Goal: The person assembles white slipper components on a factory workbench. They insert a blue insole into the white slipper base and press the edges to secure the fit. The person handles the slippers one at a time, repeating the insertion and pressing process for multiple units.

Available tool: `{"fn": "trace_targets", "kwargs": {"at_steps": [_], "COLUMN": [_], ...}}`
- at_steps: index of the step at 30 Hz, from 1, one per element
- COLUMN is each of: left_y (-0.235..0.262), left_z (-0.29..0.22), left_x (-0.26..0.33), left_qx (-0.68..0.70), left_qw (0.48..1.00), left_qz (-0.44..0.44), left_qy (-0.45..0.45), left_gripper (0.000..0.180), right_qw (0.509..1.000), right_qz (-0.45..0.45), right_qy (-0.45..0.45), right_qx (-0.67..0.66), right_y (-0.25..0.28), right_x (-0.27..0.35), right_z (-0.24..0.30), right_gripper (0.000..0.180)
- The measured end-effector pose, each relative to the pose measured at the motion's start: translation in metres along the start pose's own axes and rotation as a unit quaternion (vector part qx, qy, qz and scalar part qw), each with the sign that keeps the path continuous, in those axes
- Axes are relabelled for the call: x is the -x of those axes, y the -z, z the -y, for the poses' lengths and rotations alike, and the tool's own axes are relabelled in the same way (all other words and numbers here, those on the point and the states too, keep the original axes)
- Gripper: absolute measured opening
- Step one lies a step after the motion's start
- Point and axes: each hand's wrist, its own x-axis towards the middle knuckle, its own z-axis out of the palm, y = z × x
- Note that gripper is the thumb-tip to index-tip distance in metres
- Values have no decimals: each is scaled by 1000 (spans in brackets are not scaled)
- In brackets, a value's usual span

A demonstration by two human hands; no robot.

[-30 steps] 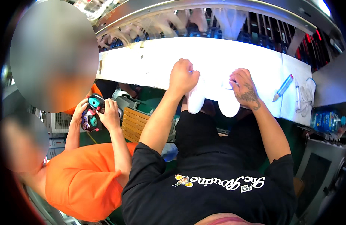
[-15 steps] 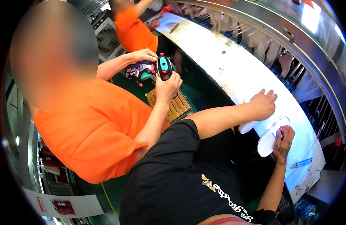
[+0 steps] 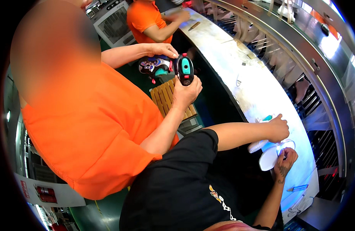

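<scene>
My left hand [image 3: 278, 128] is above the white bench, its fingers curled toward the work; whatever lies in them is too small to make out. Just below it, my right hand [image 3: 286, 163] pinches the edge of a white shoe [image 3: 270, 158], whose pale oval sole hangs toward the bench's near edge. A thin looped rim of the shoe shows between my two hands. Under my left wrist lies another white shoe [image 3: 257, 145], partly hidden by the forearm. A teal piece [image 3: 267, 118] shows just beyond that wrist.
The curved white bench [image 3: 239, 65] carries a blue pen-like tool [image 3: 298, 188] and a knife-like tool [image 3: 194, 26]. Metal rail [image 3: 320, 77] and hanging clear strips run behind it. On my left, a co-worker in orange [image 3: 92, 127] holds a black and teal shoe [image 3: 184, 69]; another sits farther off.
My left hand has drawn nearer to my right, and its spread fingers have curled in. My view has shifted slightly. The farther co-worker's arm has come down toward the bench.
</scene>
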Motion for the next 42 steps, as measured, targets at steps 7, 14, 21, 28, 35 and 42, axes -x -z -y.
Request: {"fn": "trace_targets", "kwargs": {"at_steps": [7, 14, 21, 28, 35, 42], "left_y": [0, -10, -9, 0, 3, 4], "left_z": [2, 13, 9, -2, -6, -5], "left_x": [-4, 9, 12, 11, 11, 7], "left_qx": [15, 90, 55, 70, 67, 54], "left_qw": [999, 996, 997, 996, 997, 998], "left_qz": [38, -20, -52, -50, -49, -34], "left_qy": [-12, -14, -9, -12, 2, -7], "left_gripper": [14, 16, 20, 20, 15, 13], "right_qw": [1000, 1000, 999, 991, 988, 987], "right_qz": [-1, -6, -10, 63, 53, 57], "right_qy": [20, 5, 34, -85, -86, -84], "right_qx": [18, 17, -36, -76, -119, -123], "right_y": [-8, -10, -33, -4, -8, -10], "right_x": [3, 1, -30, -31, -26, -25], "right_z": [-20, -10, -8, 8, 0, 2], "right_gripper": [9, 9, 7, 9, 8, 9]}}
